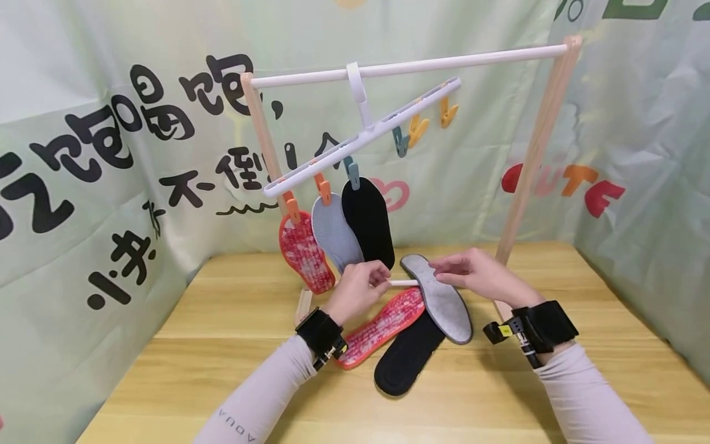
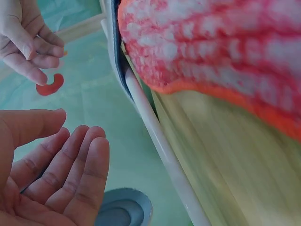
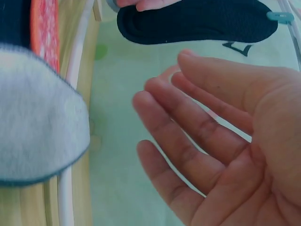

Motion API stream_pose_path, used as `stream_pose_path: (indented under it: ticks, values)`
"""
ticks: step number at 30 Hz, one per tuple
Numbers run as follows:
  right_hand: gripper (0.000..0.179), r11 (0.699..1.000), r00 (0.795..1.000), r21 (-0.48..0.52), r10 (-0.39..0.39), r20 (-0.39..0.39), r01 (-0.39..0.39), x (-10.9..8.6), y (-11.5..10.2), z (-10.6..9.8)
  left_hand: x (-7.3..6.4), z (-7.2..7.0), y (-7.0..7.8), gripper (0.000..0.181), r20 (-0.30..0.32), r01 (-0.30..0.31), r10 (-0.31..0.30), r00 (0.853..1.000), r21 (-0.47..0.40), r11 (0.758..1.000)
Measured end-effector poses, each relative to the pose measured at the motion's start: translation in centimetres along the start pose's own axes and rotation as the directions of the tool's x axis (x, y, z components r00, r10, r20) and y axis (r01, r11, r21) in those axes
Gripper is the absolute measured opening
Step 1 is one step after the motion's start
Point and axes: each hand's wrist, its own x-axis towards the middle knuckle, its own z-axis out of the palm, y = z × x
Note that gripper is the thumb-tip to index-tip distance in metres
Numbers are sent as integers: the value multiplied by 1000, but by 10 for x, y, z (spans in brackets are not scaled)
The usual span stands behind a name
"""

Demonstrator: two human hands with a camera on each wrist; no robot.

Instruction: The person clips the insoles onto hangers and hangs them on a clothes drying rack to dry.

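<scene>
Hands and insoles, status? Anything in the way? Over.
Left hand, right hand: both empty. Red insole, grey insole, black insole clipped to hanger. In the way: loose grey insole overlaps loose red insole, loose black insole.

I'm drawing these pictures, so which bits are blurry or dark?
Head view: brightest and clearest, with a soft shadow on the table beside the right sleeve; left wrist view: dimmer, with the red-and-white insole up close and looking soft; right wrist view: a bit hazy, with the grey insole at the left edge looking fuzzy.
</scene>
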Motion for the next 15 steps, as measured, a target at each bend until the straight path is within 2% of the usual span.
stream_pose_path:
  ticks: [4,8,15]
  values:
    - [35,1000,1000,-12,-2,10,2,-4,6,-7,6,4,7,5,30,-16,16,999,17,1000]
    - [37,1000,1000,-15,12,22,-11,-7,14,-11,10,11,10,7,65,-5,3,998,29,1000]
    - [39,995,996,-62,85,29,-83,-11,27,-14,16,23,12,10,87,-34,29,996,55,998]
